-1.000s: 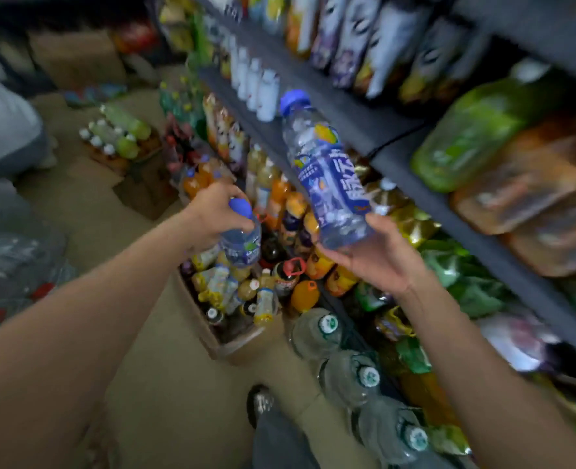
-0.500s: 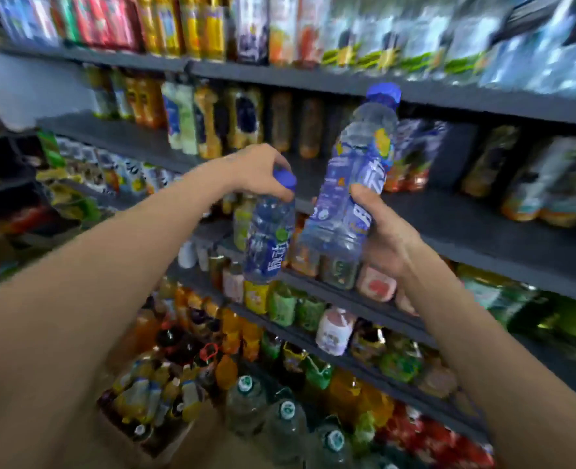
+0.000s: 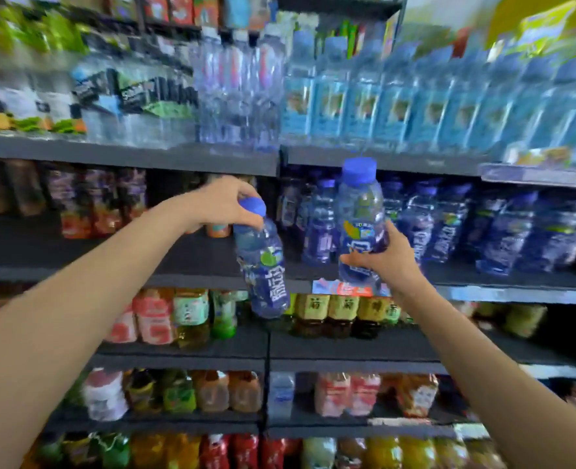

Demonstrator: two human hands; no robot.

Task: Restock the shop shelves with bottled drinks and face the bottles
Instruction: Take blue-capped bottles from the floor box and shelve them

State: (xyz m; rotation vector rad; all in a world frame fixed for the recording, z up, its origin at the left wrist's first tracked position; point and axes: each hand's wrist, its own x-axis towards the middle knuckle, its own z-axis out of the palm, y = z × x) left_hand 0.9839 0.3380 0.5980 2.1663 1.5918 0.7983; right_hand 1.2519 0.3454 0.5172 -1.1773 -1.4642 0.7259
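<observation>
Bottles with blue caps fill both hands, held up in front of the second shelf [image 3: 483, 275], the dark board carrying a row of matching blue-labelled bottles [image 3: 449, 228]. The left hand [image 3: 219, 204] curls over the cap and neck of the left bottle [image 3: 264, 265], which hangs tilted, its base swung right and lying before that shelf's front edge. The right hand [image 3: 386, 257] grips the lower body of the right bottle [image 3: 359, 225], upright, its cap just under the board above. This bottle covers part of the matching row, and a price strip [image 3: 346, 287] on the shelf edge sits directly below it. Left of the row, the second shelf looks bare and dark. Below it stand tea bottles [image 3: 344, 314] with yellow labels. Above it, blurred, stand pale blue water bottles [image 3: 398, 103].
</observation>
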